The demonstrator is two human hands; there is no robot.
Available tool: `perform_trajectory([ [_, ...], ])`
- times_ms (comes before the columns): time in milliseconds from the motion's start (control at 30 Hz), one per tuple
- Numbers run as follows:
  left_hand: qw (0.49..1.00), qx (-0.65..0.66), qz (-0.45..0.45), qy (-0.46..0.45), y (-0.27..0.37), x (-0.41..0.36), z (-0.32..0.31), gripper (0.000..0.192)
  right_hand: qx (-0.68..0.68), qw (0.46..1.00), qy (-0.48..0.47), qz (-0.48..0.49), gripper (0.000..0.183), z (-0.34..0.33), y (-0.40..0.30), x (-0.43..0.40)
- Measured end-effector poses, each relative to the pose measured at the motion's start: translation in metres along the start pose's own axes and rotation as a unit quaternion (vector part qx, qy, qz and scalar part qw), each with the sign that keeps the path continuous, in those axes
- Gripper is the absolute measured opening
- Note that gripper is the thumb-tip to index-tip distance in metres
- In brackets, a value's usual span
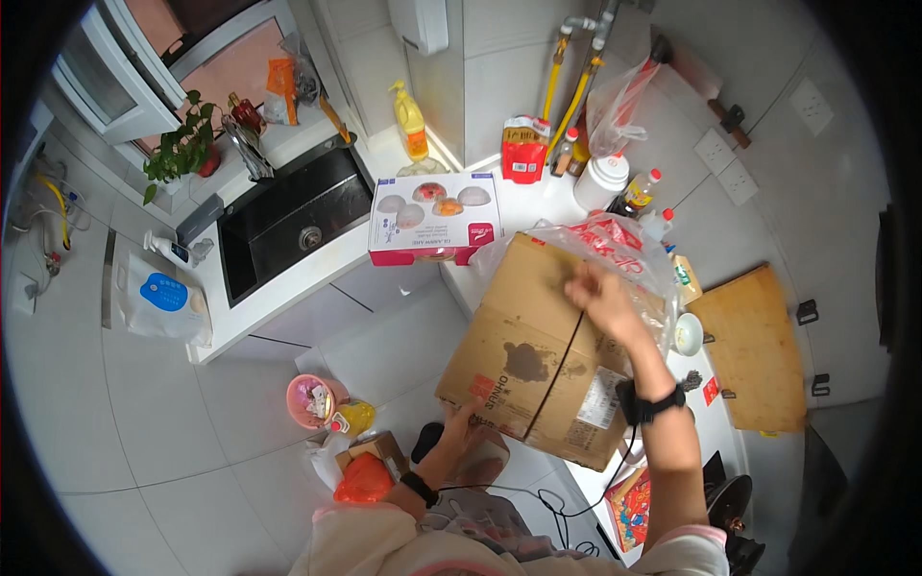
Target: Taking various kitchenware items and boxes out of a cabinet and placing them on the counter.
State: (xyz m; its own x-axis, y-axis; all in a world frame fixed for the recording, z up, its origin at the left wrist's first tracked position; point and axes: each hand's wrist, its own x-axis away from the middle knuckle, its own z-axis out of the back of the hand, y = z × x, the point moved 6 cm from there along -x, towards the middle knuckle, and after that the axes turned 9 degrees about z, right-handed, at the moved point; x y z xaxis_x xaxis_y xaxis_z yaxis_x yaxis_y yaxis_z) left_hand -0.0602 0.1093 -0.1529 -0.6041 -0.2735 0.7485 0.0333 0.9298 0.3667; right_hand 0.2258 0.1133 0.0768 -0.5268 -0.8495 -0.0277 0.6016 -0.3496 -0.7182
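Observation:
A large brown cardboard box lies tilted in front of me over the counter. Its top bears printing, a white label and a dark stain, and a dark seam runs between the flaps. My left hand grips the near left corner. Above the far part of the top is my right hand, blurred, with fingers curled; whether it holds anything or touches the cardboard is unclear. A clear plastic bag with red print spreads behind and beside the box. Just beyond its far left side sits a white and pink glassware box.
A black sink is set in the left counter. Bottles, a white canister and a red pouch line the back. A bowl and wooden board stand right. On the floor are a pink bin and an oil bottle.

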Motion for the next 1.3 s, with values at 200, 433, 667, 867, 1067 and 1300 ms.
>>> perform_trajectory([
  [200,0.994,0.067,0.05,0.067,0.002,-0.003,-0.005,0.05,-0.04,0.993,-0.088,-0.071,0.04,0.022,-0.028,0.152],
  [433,0.996,0.027,0.023,0.084,0.011,-0.013,-0.013,0.053,-0.029,0.979,0.015,-0.202,0.036,0.056,0.011,0.317],
  [667,0.986,0.03,0.034,0.159,0.025,0.009,-0.029,0.048,-0.026,0.94,0.16,-0.3,0.031,0.1,0.024,0.434],
  [867,0.992,-0.008,0.075,0.097,0.025,-0.011,-0.017,0.046,-0.004,0.939,0.15,-0.31,0.035,0.099,0.007,0.434],
  [1067,0.989,0.009,0.057,0.138,0.034,0.012,-0.037,0.045,0.037,0.95,0.051,-0.305,0.043,0.09,-0.001,0.416],
  [1300,0.988,0.019,0.062,0.144,0.035,0.003,-0.025,0.046,0.036,0.953,0.026,-0.299,0.046,0.091,-0.009,0.396],
])
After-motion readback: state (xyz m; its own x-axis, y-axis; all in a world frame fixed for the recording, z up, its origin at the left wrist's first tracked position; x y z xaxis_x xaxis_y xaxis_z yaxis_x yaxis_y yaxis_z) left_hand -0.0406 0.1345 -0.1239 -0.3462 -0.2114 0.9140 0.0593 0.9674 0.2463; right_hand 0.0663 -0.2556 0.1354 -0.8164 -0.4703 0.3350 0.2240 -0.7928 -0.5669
